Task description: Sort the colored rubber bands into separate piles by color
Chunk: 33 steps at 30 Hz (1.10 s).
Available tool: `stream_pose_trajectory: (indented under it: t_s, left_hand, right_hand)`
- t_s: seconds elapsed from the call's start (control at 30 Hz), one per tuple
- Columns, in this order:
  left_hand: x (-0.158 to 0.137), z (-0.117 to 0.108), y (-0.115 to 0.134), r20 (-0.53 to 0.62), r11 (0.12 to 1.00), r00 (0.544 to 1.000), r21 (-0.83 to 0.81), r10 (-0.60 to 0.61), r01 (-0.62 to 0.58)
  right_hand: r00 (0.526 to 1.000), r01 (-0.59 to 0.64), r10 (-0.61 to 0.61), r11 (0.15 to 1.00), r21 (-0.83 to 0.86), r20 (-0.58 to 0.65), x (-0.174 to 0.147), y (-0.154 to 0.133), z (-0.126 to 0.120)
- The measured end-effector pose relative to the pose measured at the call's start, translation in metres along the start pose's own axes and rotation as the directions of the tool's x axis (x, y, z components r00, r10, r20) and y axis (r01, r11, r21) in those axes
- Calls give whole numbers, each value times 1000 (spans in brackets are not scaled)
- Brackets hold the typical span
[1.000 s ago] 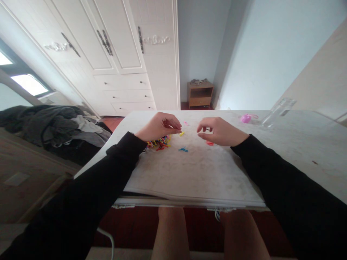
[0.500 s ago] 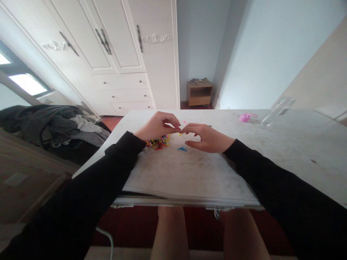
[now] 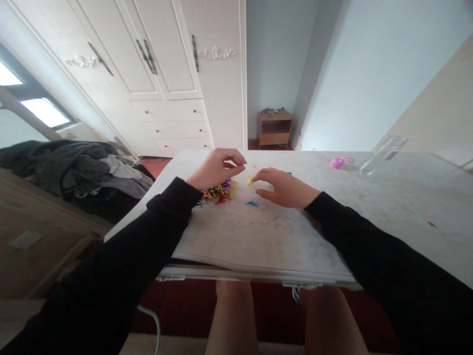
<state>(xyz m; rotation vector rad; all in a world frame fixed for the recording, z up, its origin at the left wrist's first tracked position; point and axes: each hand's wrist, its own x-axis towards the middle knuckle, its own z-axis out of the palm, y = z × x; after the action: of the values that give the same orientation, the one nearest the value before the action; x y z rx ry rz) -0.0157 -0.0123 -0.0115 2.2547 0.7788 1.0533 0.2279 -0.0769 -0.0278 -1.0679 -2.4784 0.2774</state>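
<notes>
My left hand [image 3: 218, 167] hovers over a pile of small, many-coloured bits [image 3: 219, 192], their kind too small to make out. A gap shows between its thumb and curved forefinger, with nothing visible in it. To its right, my right hand [image 3: 283, 187] has thumb and fingers apart, holding nothing that I can see. Its fingertips are at a small yellow piece [image 3: 250, 181] on the white table [image 3: 258, 236]; whether they touch it I cannot tell. A blue piece [image 3: 252, 203] lies below those fingers, and a pink piece [image 3: 255, 167] beyond them.
Towards the far right of the table, a pink rounded item with a loop [image 3: 337, 162] sits beside a clear glass bottle [image 3: 382, 155]. Heaped dark clothes [image 3: 74, 167] are at the left. A white wardrobe [image 3: 166, 59] and a small wooden cabinet [image 3: 275, 129] stand beyond the table.
My hands, whose fingertips met over the table, have drawn apart. The yellow piece now shows more fully by my right fingertips. The view has shifted slightly.
</notes>
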Motion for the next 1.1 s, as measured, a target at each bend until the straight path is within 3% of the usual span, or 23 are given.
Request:
stream_pose_trajectory:
  t_s: [0.3,0.53,0.7,0.83,1.1]
  left_hand:
    - [1,1,-2,31,992,999,118,40,-43]
    - [1,-12,-6,132,971,991,233,19,-50]
    - [1,-20,-6,227,971,974,232,-4,-50]
    - [1,-19,-5,281,974,960,219,-3,-61]
    - [2,-14,-11,304,975,953,211,-5,-63]
  right_hand:
    - [996,-40,43,998,-42,73,5,2,4]
    - [999,-46,46,999,-17,-10,3,5,2]
    - [999,-47,47,999,-21,12,4,5,3]
    - [991,-122,124,992,-38,44,8,1,6]
    - [973,-167,175,984,-64,150,13,-6,9]
